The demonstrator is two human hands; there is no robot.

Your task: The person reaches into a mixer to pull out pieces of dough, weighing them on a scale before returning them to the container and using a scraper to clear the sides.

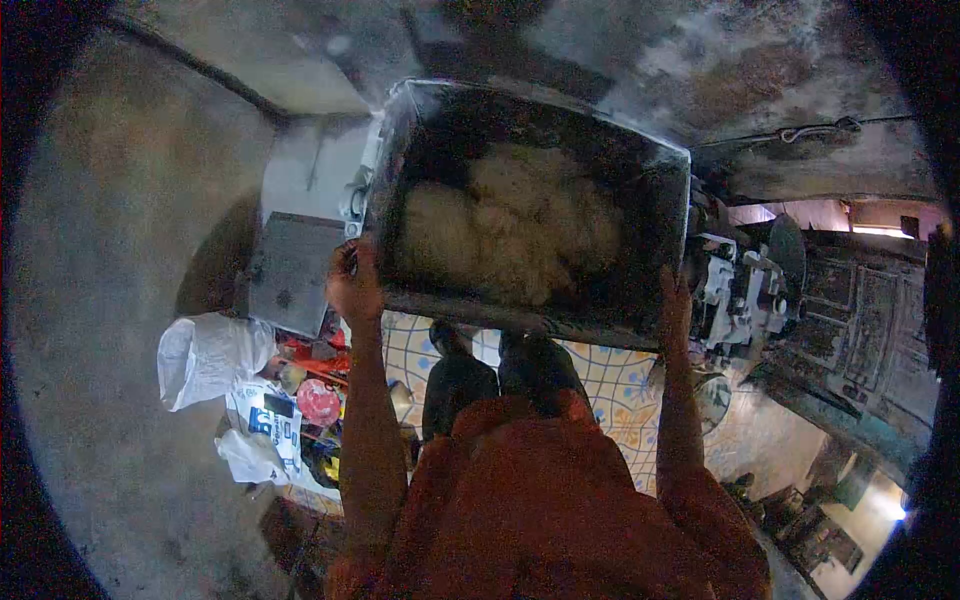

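A large dark rectangular trough (520,318) with a pale rim stands in front of me. Inside it lies a big, lumpy, pale mass that looks like dough (545,215), slightly blurred. My left hand (355,287) is at the trough's near left corner, its fingers curled there and partly in shadow. At the near right corner, my right hand (675,297) has its fingers pointing up along the side wall, seeming to grip the edge. The outer fingers of that hand are poorly seen. Neither hand touches the pale mass.
Grey machine parts (735,295) flank the trough on the right, near a dark wooden cabinet (860,320). To the left are a grey panel (292,275), white bags (205,355) and a red round object (318,402). Patterned tiles (625,395) cover the floor around my legs.
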